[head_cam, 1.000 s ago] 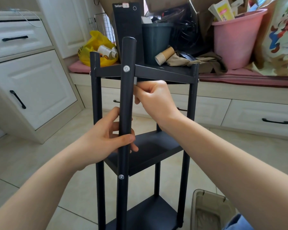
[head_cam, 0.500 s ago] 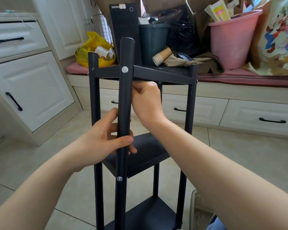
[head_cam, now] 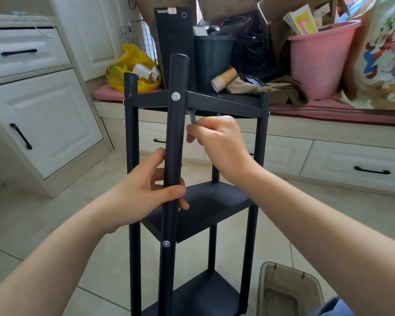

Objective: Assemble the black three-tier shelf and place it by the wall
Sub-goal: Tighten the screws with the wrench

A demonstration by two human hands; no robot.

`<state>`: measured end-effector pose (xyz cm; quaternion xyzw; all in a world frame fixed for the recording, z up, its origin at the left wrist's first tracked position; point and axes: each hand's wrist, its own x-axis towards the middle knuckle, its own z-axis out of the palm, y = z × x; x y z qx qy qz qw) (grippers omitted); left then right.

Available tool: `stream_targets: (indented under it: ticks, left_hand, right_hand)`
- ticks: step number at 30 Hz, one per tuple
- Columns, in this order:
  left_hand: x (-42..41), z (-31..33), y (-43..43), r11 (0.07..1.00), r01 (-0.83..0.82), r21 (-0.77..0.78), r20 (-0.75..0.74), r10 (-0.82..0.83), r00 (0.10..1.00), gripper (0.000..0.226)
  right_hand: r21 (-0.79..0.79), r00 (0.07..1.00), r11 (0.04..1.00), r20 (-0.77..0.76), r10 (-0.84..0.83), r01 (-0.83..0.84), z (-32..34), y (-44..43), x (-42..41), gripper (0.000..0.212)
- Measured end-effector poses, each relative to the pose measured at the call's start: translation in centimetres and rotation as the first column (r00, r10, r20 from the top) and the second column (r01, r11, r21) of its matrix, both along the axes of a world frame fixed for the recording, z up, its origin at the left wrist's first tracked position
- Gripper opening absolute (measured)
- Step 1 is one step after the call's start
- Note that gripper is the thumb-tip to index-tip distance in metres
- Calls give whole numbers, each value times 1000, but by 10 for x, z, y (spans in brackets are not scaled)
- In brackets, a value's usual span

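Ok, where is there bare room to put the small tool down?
Bare: the middle tier, right of the left hand; floor tiles between the shelf and white cabinet. Crowded: the bench behind, piled with bucket, bin and bag.

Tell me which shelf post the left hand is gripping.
The nearest post, front and centre, showing two silver screw heads. The left hand wraps it between the top tier and middle tier; no hand holds the other three.

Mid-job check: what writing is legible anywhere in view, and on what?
"ThinkCentr": top of tall black computer case, end hidden by a white sticker.
Black marks on yellow plastic bag: too blurred to read.
Print on yellow-and-white leaflet in the pink plastic bucket: too small.
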<state>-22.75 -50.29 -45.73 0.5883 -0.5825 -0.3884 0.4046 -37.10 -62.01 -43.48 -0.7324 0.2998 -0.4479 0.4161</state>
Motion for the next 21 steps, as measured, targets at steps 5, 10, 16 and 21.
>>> stream_targets:
  ticks: [5, 10, 16, 21]
  left_hand:
    - [-3, 0, -1, 1000, 13, 4, 0, -13, 1000, 43]
    - [-4, 0, -2, 1000, 21, -7, 8, -21, 1000, 45]
    - [-5, -1, -3, 999, 31, -12, 32, -30, 999, 44]
    - [-5, -1, -3, 999, 38, -29, 42, -37, 998, 43]
  right_hand:
    - [25, 1000, 999, 9, 21, -21, 5, 3, -4, 38]
    - [30, 998, 999, 63, 28, -30, 10, 3, -2, 31]
    - [-9, 1000, 1000, 25, -2, 2, 4, -1, -3, 52]
    - [-28, 999, 999, 31, -27, 28, 0, -2, 4, 30]
